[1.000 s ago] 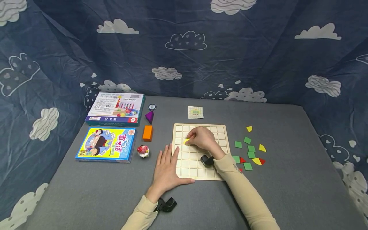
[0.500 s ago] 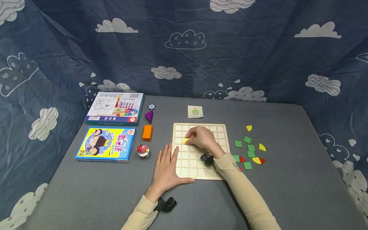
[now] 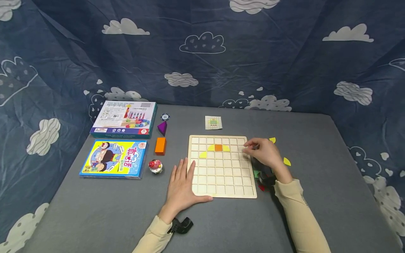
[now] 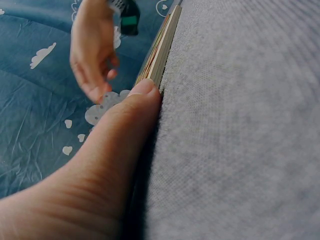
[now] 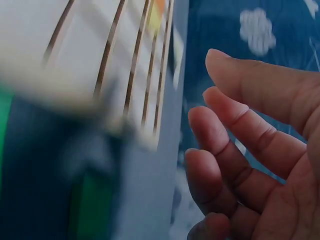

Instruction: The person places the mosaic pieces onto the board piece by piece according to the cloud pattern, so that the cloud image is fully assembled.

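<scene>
A pale wooden grid board (image 3: 221, 181) lies on the table in the head view. My left hand (image 3: 181, 189) rests at its lower left corner, fingers straight along the left side and thumb along the near edge. Above the board's right edge hovers my right hand (image 3: 265, 153), fingers loosely bent, nothing between them in the right wrist view. In the board's upper cells sit an orange square tile (image 3: 218, 148) and yellow quarter-round tiles (image 3: 203, 154). Right of the board lie loose yellow tiles (image 3: 287, 161), a green tile (image 3: 256, 174) and a red tile (image 3: 261, 188), partly covered by my right hand and wrist.
A small pattern card (image 3: 213, 123) lies behind the board. To the left are two flat boxes, one white-topped (image 3: 124, 117) and one blue and yellow (image 3: 114, 158). Between them and the board stand an orange block (image 3: 160, 146), a purple piece (image 3: 162, 128), a chip (image 3: 165, 117) and a cupcake-like toy (image 3: 155, 166).
My right hand has let go of a yellow tile in the board's left part and moved right to the board's edge. The left hand has kept its place.
</scene>
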{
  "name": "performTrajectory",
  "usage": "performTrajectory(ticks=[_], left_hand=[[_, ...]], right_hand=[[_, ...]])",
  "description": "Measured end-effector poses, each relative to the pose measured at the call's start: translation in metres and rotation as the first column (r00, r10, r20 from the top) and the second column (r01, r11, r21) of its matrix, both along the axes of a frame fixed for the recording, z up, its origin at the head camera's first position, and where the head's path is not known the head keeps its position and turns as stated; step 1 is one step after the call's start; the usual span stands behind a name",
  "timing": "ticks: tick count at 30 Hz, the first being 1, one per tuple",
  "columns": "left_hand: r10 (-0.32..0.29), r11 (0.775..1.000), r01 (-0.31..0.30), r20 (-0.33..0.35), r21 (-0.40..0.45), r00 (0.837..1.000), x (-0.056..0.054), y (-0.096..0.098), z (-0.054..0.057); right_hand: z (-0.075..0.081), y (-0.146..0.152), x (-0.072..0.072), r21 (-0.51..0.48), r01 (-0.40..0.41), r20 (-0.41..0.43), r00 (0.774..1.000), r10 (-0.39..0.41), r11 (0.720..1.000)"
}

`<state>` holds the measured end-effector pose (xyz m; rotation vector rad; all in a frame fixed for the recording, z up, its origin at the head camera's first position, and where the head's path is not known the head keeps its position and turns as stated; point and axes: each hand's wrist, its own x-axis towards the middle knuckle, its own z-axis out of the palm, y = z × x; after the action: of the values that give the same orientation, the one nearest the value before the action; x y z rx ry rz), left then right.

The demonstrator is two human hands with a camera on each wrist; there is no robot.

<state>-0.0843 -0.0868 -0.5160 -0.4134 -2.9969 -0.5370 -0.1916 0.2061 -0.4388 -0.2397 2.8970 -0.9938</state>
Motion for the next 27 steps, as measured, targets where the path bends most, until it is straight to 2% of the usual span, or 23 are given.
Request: performTrajectory(ticks=[6, 10, 17, 23, 27], left_hand=[[-0.007, 1.000, 0.007, -0.015, 0.004, 1.000, 0.000, -0.001, 0.001], [-0.010, 1.000, 0.010, -0.014, 0.005, 1.000, 0.000, -0.001, 0.000], [-0.002, 1.000, 0.002, -0.009, 0.006, 1.000, 0.000, -0.001, -0.001], [-0.003, 1.000, 0.003, -0.011, 0.003, 1.000, 0.000, 0.000, -0.001], [-0.003, 1.000, 0.003, -0.013, 0.001, 1.000, 0.000, -0.001, -0.001]], right_hand=[[-0.010, 0.038, 0.007, 0.067, 0.067, -0.017, 0.998, -0.066, 0.995], [-0.017, 0.049, 0.011, 0.094, 0.054, 0.014, 0.998, -0.056, 0.994], [-0.020, 0.052, 0.013, 0.110, 0.024, 0.061, 0.998, -0.031, 0.994], [-0.019, 0.051, 0.016, 0.099, 0.038, 0.041, 0.998, -0.042, 0.994], [-0.021, 0.049, 0.017, 0.059, 0.032, 0.000, 0.999, -0.032, 0.998]])
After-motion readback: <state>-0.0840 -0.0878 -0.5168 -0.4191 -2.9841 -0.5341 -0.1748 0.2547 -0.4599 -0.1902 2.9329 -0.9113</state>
